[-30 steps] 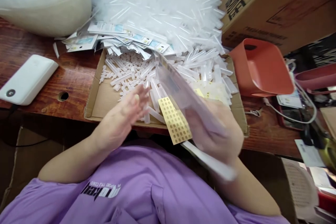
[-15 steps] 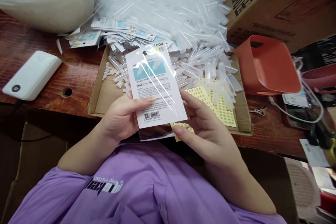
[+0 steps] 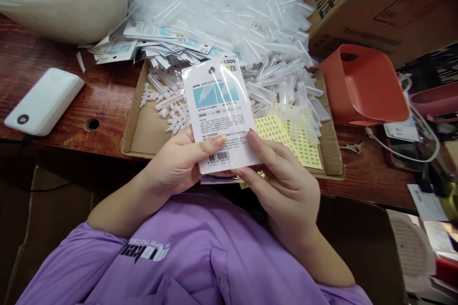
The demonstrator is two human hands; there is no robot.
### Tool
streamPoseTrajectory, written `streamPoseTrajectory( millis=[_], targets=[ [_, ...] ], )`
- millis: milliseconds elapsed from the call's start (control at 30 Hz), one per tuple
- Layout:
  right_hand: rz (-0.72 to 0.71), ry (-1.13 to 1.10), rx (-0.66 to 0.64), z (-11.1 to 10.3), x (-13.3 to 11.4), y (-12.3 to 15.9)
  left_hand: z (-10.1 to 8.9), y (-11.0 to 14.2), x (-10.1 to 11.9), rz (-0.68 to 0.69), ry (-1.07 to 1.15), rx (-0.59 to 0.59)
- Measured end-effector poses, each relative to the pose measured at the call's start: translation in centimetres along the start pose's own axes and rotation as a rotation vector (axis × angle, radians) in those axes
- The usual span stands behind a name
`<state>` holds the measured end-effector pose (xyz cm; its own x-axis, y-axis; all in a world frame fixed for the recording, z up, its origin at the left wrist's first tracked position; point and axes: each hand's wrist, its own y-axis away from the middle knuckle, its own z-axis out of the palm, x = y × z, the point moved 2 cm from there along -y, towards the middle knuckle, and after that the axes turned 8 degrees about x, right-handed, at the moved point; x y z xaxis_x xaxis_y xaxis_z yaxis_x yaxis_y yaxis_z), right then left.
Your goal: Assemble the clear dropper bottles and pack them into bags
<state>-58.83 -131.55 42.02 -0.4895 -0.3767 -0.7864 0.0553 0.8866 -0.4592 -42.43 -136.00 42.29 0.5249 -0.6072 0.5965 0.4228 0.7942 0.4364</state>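
In the head view, the left hand (image 3: pixel 179 159) grasps the lower left edge of the card (image 3: pixel 222 116) at the centre of the frame, thumb over its printed face, while the right hand (image 3: pixel 286 181) pinches its lower right corner between thumb and fingers. Just right of the card, yellow sticker sheets (image 3: pixel 274 126) lie in the box (image 3: pixel 138 131) among clear tubes (image 3: pixel 265 93), with the orange bin (image 3: pixel 372 88) at the right and a power bank (image 3: pixel 45 100) at the left.

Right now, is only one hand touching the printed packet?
No, the left hand and right hand both have fingers on the printed packet.
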Motion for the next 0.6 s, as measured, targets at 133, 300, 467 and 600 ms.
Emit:
streamPoseTrajectory(
  millis=[133, 300, 467, 600],
  targets=[
    [0.001, 0.008, 0.061, 0.2, 0.1, 0.4, 0.1, 0.3, -0.2, -0.053, 0.003, -0.045],
    [-0.079, 0.04, 0.122, 0.6, 0.2, 0.8, -0.1, 0.5, -0.5, -0.079, 0.03, -0.093],
    [-0.279, 0.153, 0.109, 0.3, 0.5, 0.9, -0.7, 0.3, -1.0, -0.088, 0.006, -0.154],
    [-0.434, 0.265, 0.024, -0.4, 0.7, 0.5, -1.2, 0.2, -1.4, -0.055, -0.058, -0.217]
  ],
)
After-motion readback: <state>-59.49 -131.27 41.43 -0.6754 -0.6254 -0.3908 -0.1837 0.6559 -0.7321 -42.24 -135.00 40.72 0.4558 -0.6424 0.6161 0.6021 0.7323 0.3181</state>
